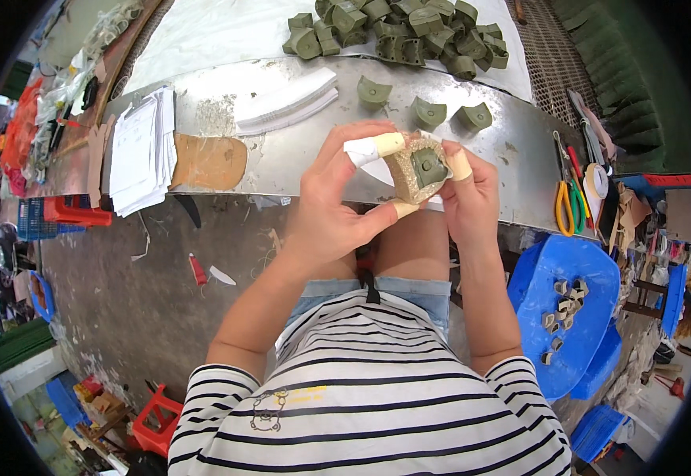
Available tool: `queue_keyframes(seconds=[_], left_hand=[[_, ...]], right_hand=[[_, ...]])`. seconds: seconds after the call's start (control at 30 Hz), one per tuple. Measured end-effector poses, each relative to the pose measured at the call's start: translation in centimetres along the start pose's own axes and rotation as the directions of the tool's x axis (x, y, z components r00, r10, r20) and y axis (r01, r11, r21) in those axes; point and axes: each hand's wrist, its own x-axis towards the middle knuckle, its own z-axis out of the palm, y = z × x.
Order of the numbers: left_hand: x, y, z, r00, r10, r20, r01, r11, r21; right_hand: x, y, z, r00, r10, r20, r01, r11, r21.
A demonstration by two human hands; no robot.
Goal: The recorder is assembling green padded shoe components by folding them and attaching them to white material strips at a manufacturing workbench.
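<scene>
Between both hands, over the table's near edge, is a small block-shaped piece (429, 167) with a rough tan, glittery outside and a smooth green hollow face turned up to the right. My left hand (347, 190) grips its left side, thumb below and forefinger along the top. My right hand (470, 194) pinches its right edge. Tan and white wraps cover several fingertips. Just beyond the hands, a curved green piece (373, 93) stands on the metal table with two similar ones, a green piece (428, 113) and another green piece (474, 117).
A heap of green pieces (401, 36) covers the far cloth. Paper strips (286, 103), a paper stack (144, 151) and a brown pad (209, 161) lie left. Scissors (564, 206) and a tape roll (597, 181) sit right. Below, a blue tub (544, 317) holds several small pieces.
</scene>
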Motion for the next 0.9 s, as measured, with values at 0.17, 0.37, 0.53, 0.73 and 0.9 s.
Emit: queue_keyframes(seconds=[0.17, 0.37, 0.53, 0.73, 0.9], left_hand=[[-0.4, 0.4, 0.9, 0.997, 0.045, -0.058, -0.039, 0.993, 0.112], [-0.6, -0.1, 1.6, 0.987, 0.11, -0.118, -0.088, 0.98, 0.177], [-0.3, 0.2, 2.2, 0.987, 0.091, -0.131, -0.064, 0.979, 0.193], [-1.6, -1.0, 3.0, 0.953, -0.281, 0.111, 0.293, 0.95, -0.11], [-2.9, -0.7, 4.3, 0.923, -0.324, 0.206, 0.309, 0.946, 0.102]], right_hand=[[-0.5, -0.2, 1.1, 0.987, -0.105, -0.121, 0.052, 0.924, -0.379], [-0.3, -0.3, 1.2, 1.0, 0.01, -0.023, -0.012, 0.997, -0.081], [-0.5, -0.6, 1.1, 0.998, 0.068, -0.016, -0.068, 0.998, -0.012], [-3.5, -0.6, -1.7, 0.995, 0.001, -0.101, -0.041, 0.915, -0.402], [-8.2, -4.2, -9.9, 0.904, -0.125, -0.41, -0.274, 0.566, -0.777]])
